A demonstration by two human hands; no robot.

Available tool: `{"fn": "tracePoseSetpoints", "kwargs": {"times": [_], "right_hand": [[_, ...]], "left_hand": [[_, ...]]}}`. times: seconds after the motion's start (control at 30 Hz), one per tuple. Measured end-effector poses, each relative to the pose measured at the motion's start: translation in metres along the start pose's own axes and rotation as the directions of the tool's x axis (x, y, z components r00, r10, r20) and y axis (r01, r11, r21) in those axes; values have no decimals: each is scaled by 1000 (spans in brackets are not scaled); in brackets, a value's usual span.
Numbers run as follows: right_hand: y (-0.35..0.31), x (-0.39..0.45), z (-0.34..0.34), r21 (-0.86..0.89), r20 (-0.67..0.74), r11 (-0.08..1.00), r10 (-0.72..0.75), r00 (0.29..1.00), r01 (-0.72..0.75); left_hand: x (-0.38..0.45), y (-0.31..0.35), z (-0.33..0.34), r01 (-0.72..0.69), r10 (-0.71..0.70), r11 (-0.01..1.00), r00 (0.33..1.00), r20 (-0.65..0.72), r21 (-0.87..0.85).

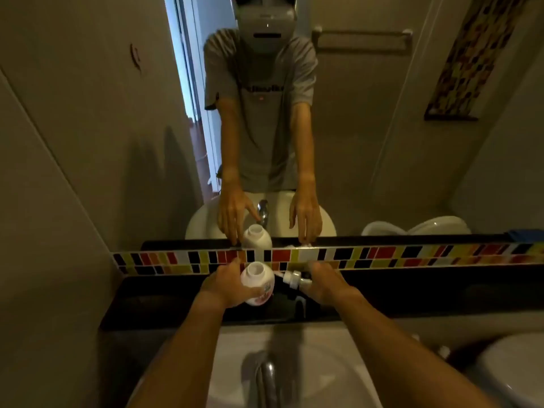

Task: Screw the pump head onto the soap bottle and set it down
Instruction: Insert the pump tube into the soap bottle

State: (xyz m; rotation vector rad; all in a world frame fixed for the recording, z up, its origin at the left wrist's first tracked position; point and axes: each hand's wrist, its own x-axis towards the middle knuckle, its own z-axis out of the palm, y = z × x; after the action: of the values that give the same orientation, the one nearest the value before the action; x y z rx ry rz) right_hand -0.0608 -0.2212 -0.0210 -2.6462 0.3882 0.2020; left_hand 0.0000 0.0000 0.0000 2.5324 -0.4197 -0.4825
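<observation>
Two bare hands reach fwd over a dark ledge below a mirror, w/ a strip of coloured tiles running between ledge and glass. Left hand wraps the soap bottle: fingers curl round its far/left side, palm against the body, so the bottle sits tilted w/ its open neck just right of the fingertips and no pump on it. Grip looks firm; whether the bottle base touches the ledge I can't tell. Right hand closes round the pump head, which pokes out left of its fingers toward the bottle; white collar and tube visible, nozzle end hidden in the hand. Pump head and bottle neck are near each other but apart, between the two sets of fingers. Below the wrists: white sink w/ a metal tap. Mirror repeats both hands and the bottle, plus a person in a grey T-shirt. Bit of a white toilet shows at lower right.
</observation>
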Motion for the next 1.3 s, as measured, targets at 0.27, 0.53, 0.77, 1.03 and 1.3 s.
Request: {"fn": "tracePoseSetpoints", "kwargs": {"times": [0.27, 0.53, 0.77, 1.03, 1.3], "right_hand": [[0, 17, 34, -271, -71, 960, 50, 996, -67], [10, 4, 35, -341, -100, 939, 17, 995, -50], [20, -32, -5, -172, -164, 984, -70, 984, 41], [-19, -68, -47, -267, -211, 932, -306, 929, 246], [-53, -95, -50, -458, -197, 838, -423, 884, 299]], "left_hand": [[10, -19, 28, -89, 70, 989, 984, -162, -114], [3, -23, 28, -101, 71, 981, 981, -179, -165], [-28, -38, 2, -90, 60, 991, 963, -263, -103], [-67, -19, -6, -104, 122, 992, 944, -306, 76], [-88, 9, 3, -240, 273, 961, 910, -311, 141]]}}
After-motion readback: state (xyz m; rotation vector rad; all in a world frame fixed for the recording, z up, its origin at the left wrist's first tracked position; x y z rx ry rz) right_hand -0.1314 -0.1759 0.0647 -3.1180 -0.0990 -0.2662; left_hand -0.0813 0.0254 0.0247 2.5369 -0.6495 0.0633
